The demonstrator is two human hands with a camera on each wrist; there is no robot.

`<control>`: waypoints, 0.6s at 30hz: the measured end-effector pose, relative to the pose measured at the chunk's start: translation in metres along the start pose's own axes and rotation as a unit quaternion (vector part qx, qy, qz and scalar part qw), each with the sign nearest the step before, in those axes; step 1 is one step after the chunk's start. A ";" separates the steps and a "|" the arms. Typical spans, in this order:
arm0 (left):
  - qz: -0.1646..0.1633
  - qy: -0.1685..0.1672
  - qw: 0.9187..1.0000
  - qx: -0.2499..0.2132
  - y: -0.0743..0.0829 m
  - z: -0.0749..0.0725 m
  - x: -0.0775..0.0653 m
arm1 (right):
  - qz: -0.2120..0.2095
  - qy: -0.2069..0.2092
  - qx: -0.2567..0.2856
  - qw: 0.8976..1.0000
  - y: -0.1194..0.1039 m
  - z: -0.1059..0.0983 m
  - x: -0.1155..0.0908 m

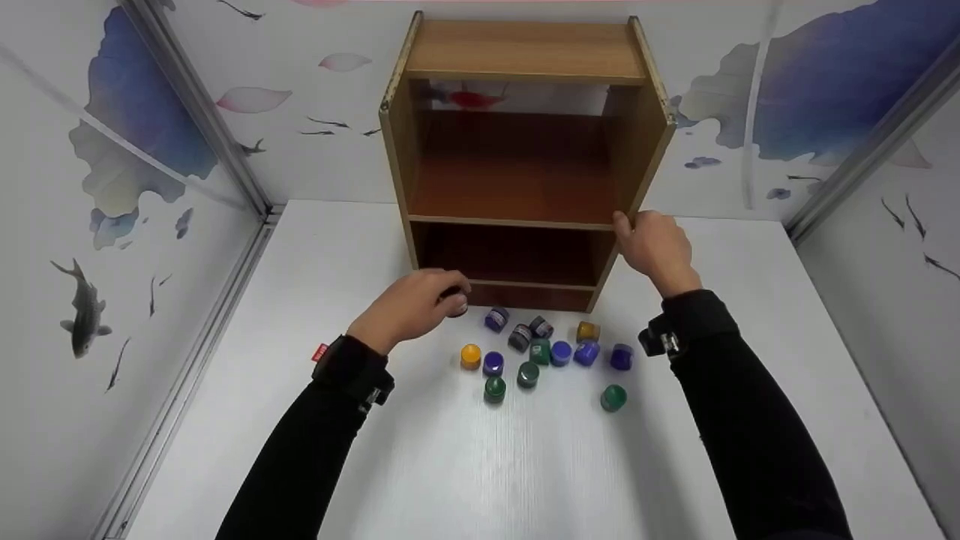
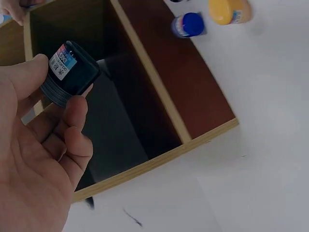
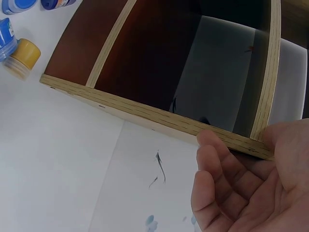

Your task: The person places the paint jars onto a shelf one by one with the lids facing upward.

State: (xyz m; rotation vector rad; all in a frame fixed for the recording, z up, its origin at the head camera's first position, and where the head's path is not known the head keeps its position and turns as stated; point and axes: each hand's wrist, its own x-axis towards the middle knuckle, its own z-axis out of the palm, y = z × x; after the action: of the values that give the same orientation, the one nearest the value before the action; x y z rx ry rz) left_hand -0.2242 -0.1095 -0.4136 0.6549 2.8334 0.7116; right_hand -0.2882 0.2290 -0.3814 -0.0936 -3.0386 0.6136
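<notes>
Left hand point(image 1: 414, 306): grip closed, thumb and fingers pinching a dark jar point(image 2: 71, 73); held just left of centre in the head view, near the lower compartment point(image 1: 510, 253) of the shelf unit point(image 1: 525, 49). Right hand point(image 1: 657, 246): grip closed on the unit's right side panel point(image 1: 634, 150). Loose jars point(image 1: 528, 375) occupy the worktop point(image 1: 495, 480), centre of frame. Advised: maintain the pinch on the jar's sides, steady the panel, avoid knocking neighbouring jars.
</notes>
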 end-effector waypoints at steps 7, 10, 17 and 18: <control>0.019 0.014 0.999 0.030 0.017 -0.025 0.007 | 0.000 0.002 0.001 1.000 0.000 -0.001 0.001; 0.023 0.022 0.999 0.035 0.024 -0.034 0.012 | 0.000 0.005 -0.001 1.000 0.000 -0.002 0.001; 0.033 0.041 0.997 0.051 0.033 -0.057 0.023 | -0.004 0.014 0.005 1.000 0.000 0.000 0.000; 0.032 0.047 0.997 0.054 0.034 -0.060 0.025 | -0.005 0.014 0.006 1.000 0.000 0.000 -0.001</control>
State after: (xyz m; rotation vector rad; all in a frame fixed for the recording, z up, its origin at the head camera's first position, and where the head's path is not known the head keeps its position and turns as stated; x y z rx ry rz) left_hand -0.2486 -0.0967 -0.3455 0.7516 2.9670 0.6170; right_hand -0.2876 0.2290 -0.3813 -0.0846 -3.0061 0.6237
